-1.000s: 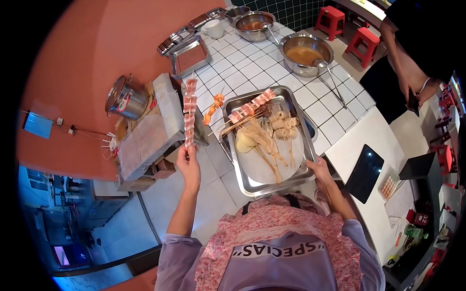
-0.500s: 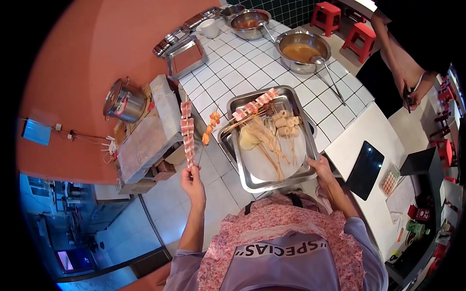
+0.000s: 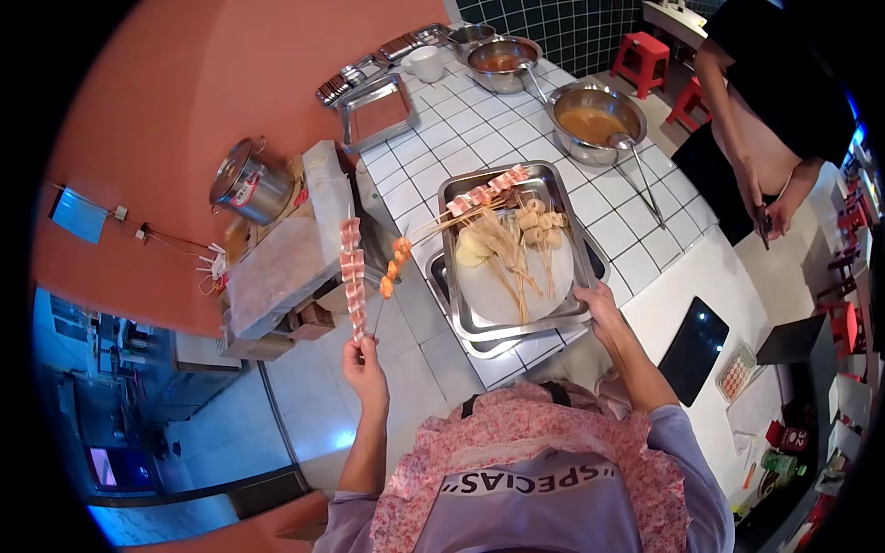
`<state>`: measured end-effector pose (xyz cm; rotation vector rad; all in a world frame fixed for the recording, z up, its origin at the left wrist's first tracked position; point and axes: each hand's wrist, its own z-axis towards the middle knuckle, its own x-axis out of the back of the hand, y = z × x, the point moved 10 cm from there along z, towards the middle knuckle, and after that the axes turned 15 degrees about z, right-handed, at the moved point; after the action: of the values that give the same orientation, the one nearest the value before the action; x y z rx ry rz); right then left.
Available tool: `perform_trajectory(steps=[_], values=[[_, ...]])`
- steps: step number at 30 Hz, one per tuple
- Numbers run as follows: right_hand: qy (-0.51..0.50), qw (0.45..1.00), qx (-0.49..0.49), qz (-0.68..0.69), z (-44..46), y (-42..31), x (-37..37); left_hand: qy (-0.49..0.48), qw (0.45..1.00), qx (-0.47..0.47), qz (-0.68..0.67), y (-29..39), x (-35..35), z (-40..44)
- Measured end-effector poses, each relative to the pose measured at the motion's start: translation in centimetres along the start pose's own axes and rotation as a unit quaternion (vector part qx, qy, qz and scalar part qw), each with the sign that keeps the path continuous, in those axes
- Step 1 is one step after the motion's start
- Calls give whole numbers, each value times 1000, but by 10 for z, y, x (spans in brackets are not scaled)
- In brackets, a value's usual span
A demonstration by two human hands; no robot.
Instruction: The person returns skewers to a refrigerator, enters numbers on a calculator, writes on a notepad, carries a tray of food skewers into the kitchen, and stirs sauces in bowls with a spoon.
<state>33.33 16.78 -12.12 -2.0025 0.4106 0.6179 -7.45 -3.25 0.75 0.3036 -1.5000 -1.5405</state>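
My left hand is closed around the lower ends of two skewers, held up left of the tray. One is a long skewer of pink-and-white striped meat slices; the other is a shorter skewer of orange pieces. My right hand grips the near right corner of a rectangular metal tray. Inside this tray are a striped meat skewer, pale thin sheets on sticks, rolled tan pieces and a yellowish round slice. Another metal tray shows underneath.
On the white tiled counter stand two metal bowls of sauce with ladles, an empty tray and a white cup. A dark tablet lies at right. A person stands beyond the counter.
The tray in my right hand has moved away from me, farther over the counter, showing more of the tray below. My left hand is slightly lower in view, still holding both skewers.
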Motion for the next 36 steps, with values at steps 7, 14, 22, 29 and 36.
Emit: perform_trajectory(steps=[7,14,22,29,36], values=[[11,999,22,-37,57,-2,-19,15,999,34,27,-15,22,-5],[37,999,4,-30,104,0,-45,33,998,42,28,-20,42,-7],[49,997,13,-65,159,-6,-77,68,996,61,18,-31,68,-8],[54,993,-3,-102,214,4,-86,77,994,68,41,-38,79,0],[73,983,12,-170,232,-11,-96,79,992,78,56,-42,77,6]])
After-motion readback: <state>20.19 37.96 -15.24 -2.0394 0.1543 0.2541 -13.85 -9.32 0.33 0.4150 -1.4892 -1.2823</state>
